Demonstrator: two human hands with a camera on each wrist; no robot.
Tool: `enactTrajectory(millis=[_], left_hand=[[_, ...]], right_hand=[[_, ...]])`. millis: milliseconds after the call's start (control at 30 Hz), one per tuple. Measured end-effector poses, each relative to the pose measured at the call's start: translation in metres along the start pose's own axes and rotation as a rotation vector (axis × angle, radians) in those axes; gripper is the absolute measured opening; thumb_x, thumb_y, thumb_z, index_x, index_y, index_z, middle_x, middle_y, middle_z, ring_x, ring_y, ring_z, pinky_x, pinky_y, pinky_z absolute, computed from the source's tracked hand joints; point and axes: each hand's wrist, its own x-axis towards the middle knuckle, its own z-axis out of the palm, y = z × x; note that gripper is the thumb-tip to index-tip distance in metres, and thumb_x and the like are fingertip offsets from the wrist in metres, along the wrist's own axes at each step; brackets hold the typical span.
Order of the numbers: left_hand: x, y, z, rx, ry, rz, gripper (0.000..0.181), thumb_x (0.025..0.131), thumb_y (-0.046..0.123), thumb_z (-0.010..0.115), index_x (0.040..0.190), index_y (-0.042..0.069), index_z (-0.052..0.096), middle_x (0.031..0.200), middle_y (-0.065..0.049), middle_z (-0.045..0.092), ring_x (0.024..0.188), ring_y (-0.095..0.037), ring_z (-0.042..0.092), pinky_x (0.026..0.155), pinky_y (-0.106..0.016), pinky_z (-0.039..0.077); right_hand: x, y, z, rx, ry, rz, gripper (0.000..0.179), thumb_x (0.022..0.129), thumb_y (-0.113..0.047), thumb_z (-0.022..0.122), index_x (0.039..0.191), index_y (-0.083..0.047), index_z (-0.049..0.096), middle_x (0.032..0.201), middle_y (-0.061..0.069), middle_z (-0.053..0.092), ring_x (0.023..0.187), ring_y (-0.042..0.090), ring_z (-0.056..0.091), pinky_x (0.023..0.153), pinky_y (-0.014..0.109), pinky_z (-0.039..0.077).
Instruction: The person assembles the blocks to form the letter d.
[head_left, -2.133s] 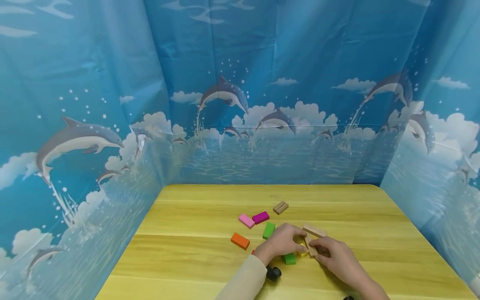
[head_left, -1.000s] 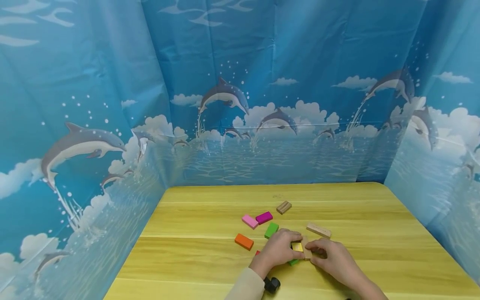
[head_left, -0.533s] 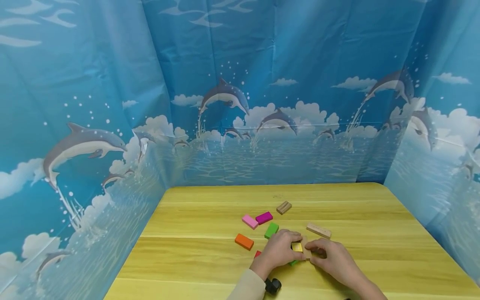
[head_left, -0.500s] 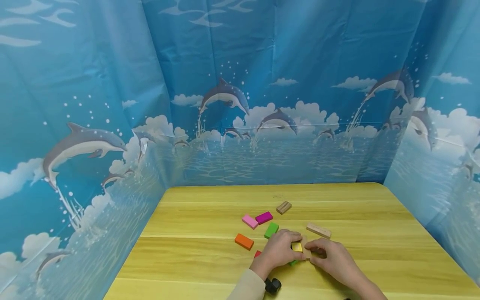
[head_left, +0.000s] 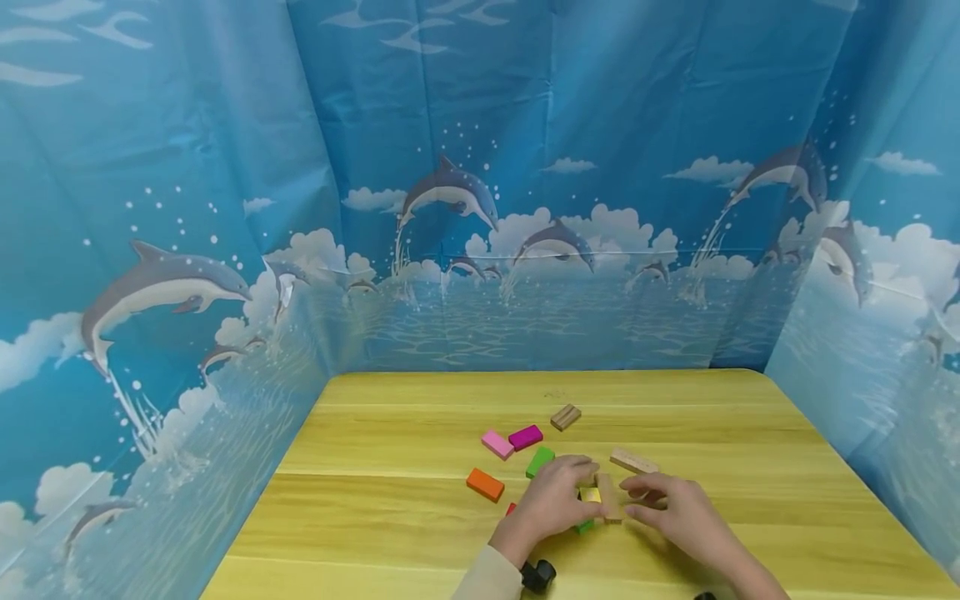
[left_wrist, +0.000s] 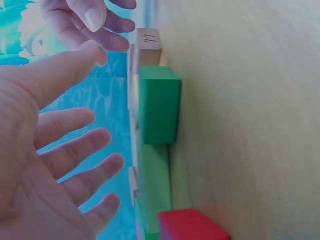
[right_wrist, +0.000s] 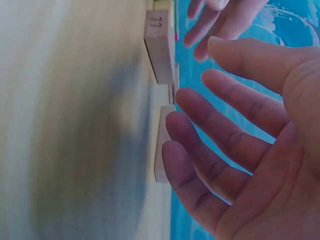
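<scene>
A plain wooden block (head_left: 609, 498) lies on the table against the right side of a yellow block (head_left: 590, 495). A green block (head_left: 584, 526) sits just in front of the yellow one. To the left of this group is my left hand (head_left: 549, 502), partly covering it; in the left wrist view its fingers are spread and hold nothing, near the green block (left_wrist: 160, 105). My right hand (head_left: 681, 512) hovers to the right of the wooden block, a small gap apart. The right wrist view shows its relaxed fingers (right_wrist: 215, 145) holding nothing, beside the marked wooden block (right_wrist: 161, 47).
Another plain wooden block (head_left: 633, 460) lies behind the right hand. Further back are a striped brown block (head_left: 566, 417), a magenta block (head_left: 526, 437) and a pink block (head_left: 497, 444). Left of the hands lie orange (head_left: 485, 485), green (head_left: 540, 462) and partly hidden red (head_left: 511, 508) blocks.
My right hand has let go of the plain wooden block and drawn slightly right. The left hand's fingers have loosened around the yellow block. Earlier, the wooden block was brought up beside the yellow one.
</scene>
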Motion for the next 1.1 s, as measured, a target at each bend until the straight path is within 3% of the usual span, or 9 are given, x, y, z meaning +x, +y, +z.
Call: enactTrajectory(millis=[233,433,733,1100], left_hand=[[-0.01,0.008,-0.009,-0.01,-0.013,0.002,0.058,0.092,0.053,0.068,0.142,0.023,0.06,0.145,0.009,0.052,0.132,-0.011,0.048,0.104,-0.034,0.045],[-0.023,0.016,-0.002,0.055,-0.005,0.083,0.054,0.097,0.05,0.063,0.143,0.022,0.059,0.146,0.006,0.051,0.134,-0.013,0.047,0.107,-0.035,0.042],[-0.035,0.029,0.005,0.116,-0.081,0.114,0.05,0.1,0.052,0.057,0.143,0.028,0.056,0.154,0.005,0.043,0.144,-0.024,0.036,0.114,-0.044,0.032],[-0.041,0.035,0.015,0.2,-0.171,0.107,0.058,0.099,0.059,0.052,0.151,0.034,0.046,0.16,0.013,0.033,0.149,-0.025,0.025,0.113,-0.054,0.032]], right_hand=[[0.003,-0.001,-0.011,-0.009,0.026,0.047,0.028,0.09,-0.025,0.078,0.116,-0.015,0.074,0.11,0.0,0.073,0.088,0.013,0.066,0.069,0.027,0.053],[0.008,-0.003,-0.018,-0.043,0.059,0.014,0.026,0.092,-0.022,0.076,0.117,-0.014,0.074,0.105,-0.003,0.073,0.089,0.017,0.066,0.068,0.028,0.054],[0.022,0.004,-0.027,-0.135,0.142,-0.015,0.024,0.092,-0.017,0.074,0.116,-0.011,0.074,0.1,-0.002,0.072,0.089,0.021,0.066,0.062,0.03,0.052],[0.037,0.017,-0.03,-0.191,0.189,0.007,0.028,0.093,-0.021,0.074,0.119,-0.01,0.073,0.109,0.008,0.072,0.1,0.033,0.065,0.075,0.047,0.054]])
